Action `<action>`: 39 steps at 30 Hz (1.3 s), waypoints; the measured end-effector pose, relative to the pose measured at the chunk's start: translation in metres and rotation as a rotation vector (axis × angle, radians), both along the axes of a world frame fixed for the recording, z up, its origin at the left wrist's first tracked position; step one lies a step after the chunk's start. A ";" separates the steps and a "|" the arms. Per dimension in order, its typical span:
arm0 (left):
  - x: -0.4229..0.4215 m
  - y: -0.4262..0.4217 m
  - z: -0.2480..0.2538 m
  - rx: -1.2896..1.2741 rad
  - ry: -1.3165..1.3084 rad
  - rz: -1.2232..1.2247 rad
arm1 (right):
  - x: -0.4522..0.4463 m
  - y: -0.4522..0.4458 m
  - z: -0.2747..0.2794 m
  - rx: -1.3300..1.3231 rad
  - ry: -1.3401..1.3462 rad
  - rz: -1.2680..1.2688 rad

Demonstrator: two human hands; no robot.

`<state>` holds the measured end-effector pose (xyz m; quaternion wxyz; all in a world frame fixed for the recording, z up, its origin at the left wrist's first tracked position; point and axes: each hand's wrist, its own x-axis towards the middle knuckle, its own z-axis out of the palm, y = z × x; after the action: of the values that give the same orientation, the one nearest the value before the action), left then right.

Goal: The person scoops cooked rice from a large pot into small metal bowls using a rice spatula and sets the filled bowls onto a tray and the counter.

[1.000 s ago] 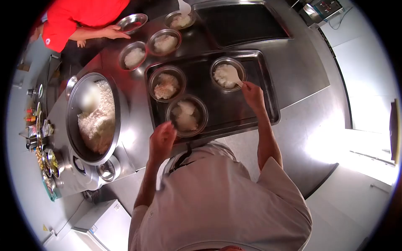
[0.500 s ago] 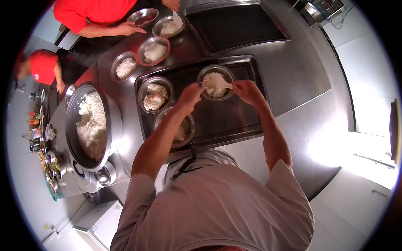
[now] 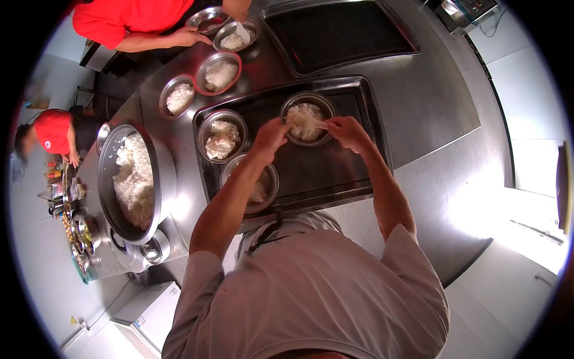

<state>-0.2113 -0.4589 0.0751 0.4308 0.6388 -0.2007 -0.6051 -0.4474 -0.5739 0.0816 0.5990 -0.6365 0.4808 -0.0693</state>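
Note:
My right hand (image 3: pixel 348 133) is closed on the handle of a white rice paddle (image 3: pixel 317 124), its blade in the rice of a metal bowl (image 3: pixel 329 106) on the dark tray (image 3: pixel 335 179). At that bowl's left rim is my left hand (image 3: pixel 272 136), fingers pinched on the rim. Two more bowls of rice stand on the tray's left side: one upper left (image 3: pixel 241 119), and a lower one (image 3: pixel 274 183) partly hidden by my left forearm.
A big pot of rice (image 3: pixel 134 185) stands at the left. Beyond the tray are several bowls, one of rice (image 3: pixel 219 73), and another dark tray (image 3: pixel 335 36). A co-worker in red (image 3: pixel 134 21) handles a paddle there; another person (image 3: pixel 55 133) is far left.
My left hand has moved from the lower left bowl to the right bowl's rim. The paddle now lies lower in the rice. The co-worker's hand has come to the far bowl.

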 end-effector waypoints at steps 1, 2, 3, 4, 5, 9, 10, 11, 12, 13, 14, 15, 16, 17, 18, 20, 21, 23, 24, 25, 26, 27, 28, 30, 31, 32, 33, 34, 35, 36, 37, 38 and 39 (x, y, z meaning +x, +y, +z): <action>0.001 0.000 -0.001 -0.003 -0.001 0.001 | -0.003 0.002 -0.002 -0.003 -0.001 0.001; 0.001 0.001 -0.001 -0.005 0.017 0.001 | -0.007 0.006 -0.005 0.161 -0.119 -0.081; 0.001 0.003 0.003 -0.005 0.037 0.002 | -0.009 0.009 -0.007 0.327 -0.236 -0.163; 0.000 0.005 0.006 -0.006 0.037 0.006 | -0.009 0.013 -0.010 0.326 -0.235 -0.159; -0.002 0.008 0.010 0.004 0.060 0.036 | -0.009 0.017 -0.013 0.340 -0.235 -0.183; 0.004 0.019 -0.007 -0.042 0.045 0.149 | -0.013 0.030 -0.021 0.337 -0.307 -0.250; 0.006 0.024 -0.006 -0.043 0.049 0.151 | -0.014 0.032 -0.023 0.336 -0.304 -0.248; 0.007 0.031 -0.006 -0.093 0.026 0.201 | -0.016 0.033 -0.025 0.345 -0.317 -0.288; 0.008 0.038 0.001 -0.141 0.004 0.252 | -0.017 0.036 -0.026 0.355 -0.329 -0.327; 0.011 0.044 0.008 -0.140 0.008 0.258 | -0.018 0.037 -0.026 0.356 -0.324 -0.322; 0.014 0.051 0.014 -0.178 0.004 0.291 | -0.019 0.038 -0.026 0.350 -0.342 -0.330; 0.017 0.059 0.023 -0.214 0.001 0.326 | -0.020 0.042 -0.027 0.346 -0.359 -0.337; 0.020 0.067 0.036 -0.219 -0.009 0.347 | -0.021 0.045 -0.026 0.353 -0.352 -0.327; 0.025 0.075 0.042 -0.211 -0.007 0.362 | -0.020 0.048 -0.025 0.331 -0.376 -0.348; 0.033 0.082 0.045 -0.251 -0.012 0.364 | -0.019 0.052 -0.024 0.311 -0.398 -0.366; 0.045 0.105 0.051 -0.337 -0.022 0.386 | -0.018 0.061 -0.020 0.302 -0.379 -0.351; 0.053 0.117 0.053 -0.332 -0.023 0.404 | -0.015 0.062 -0.016 0.274 -0.376 -0.348; 0.067 0.142 0.059 -0.388 -0.067 0.408 | -0.008 0.076 -0.010 0.276 -0.365 -0.357; 0.069 0.153 0.068 -0.392 -0.088 0.437 | -0.005 0.082 -0.005 0.262 -0.361 -0.326; 0.074 0.165 0.070 -0.391 -0.088 0.448 | -0.002 0.089 -0.001 0.247 -0.356 -0.295; 0.079 0.177 0.072 -0.404 -0.118 0.458 | 0.001 0.097 0.001 0.251 -0.351 -0.286; 0.084 0.189 0.072 -0.419 -0.148 0.466 | 0.005 0.106 0.004 0.250 -0.367 -0.254; 0.088 0.203 0.070 -0.441 -0.182 0.465 | 0.009 0.114 0.007 0.249 -0.383 -0.223; 0.098 0.225 0.064 -0.407 -0.184 0.497 | 0.018 0.131 0.019 0.180 -0.301 -0.181; 0.101 0.236 0.062 -0.371 -0.185 0.519 | 0.021 0.141 0.025 0.111 -0.221 -0.147; 0.101 0.247 0.061 -0.362 -0.204 0.529 | 0.024 0.152 0.029 0.110 -0.219 -0.141; 0.102 0.256 0.059 -0.366 -0.203 0.537 | 0.026 0.162 0.033 -0.130 -0.149 -0.066; 0.103 0.267 0.057 -0.342 -0.206 0.541 | 0.028 0.171 0.037 -0.369 -0.077 0.008; 0.104 0.277 0.054 -0.318 -0.208 0.545 | 0.031 0.178 0.041 -0.372 -0.076 0.014; 0.105 0.285 0.051 -0.283 -0.199 0.552 | 0.033 0.185 0.044 -0.571 -0.054 0.145; 0.105 0.293 0.049 -0.283 -0.192 0.555 | 0.034 0.193 0.046 -0.767 -0.029 0.277; 0.105 0.300 0.046 -0.259 -0.188 0.561 | 0.034 0.201 0.046 -0.777 -0.019 0.301; 0.105 0.306 0.044 -0.234 -0.182 0.565 | 0.037 0.209 0.049 -0.779 -0.010 0.302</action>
<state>-0.1061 -0.1532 0.1188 0.6329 0.6667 -0.1212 -0.3746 -0.4108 -0.3653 0.1301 0.3192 -0.8785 0.3170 -0.1606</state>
